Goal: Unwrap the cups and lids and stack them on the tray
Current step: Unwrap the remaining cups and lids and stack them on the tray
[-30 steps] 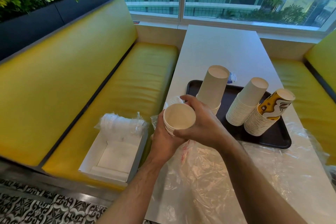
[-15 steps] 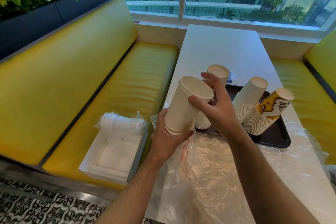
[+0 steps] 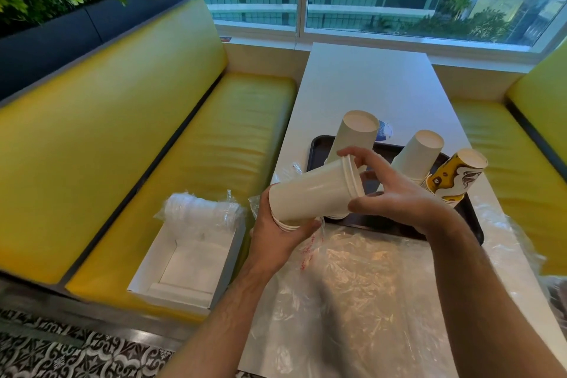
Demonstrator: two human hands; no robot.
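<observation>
White paper cups (image 3: 313, 190) nested, tipped sideways, left hand (image 3: 276, 233) gripping base, right hand (image 3: 399, 193) pinching rim.

table (image 3: 365, 86): white, flanked by yellow benches
tray (image 3: 316, 147): dark, set mid-table, loaded with three upturned cup stacks
plastic wrap (image 3: 352, 291): clear, spread over near end
bench (image 3: 214, 147): left, white box (image 3: 190, 267) placed on seat
</observation>
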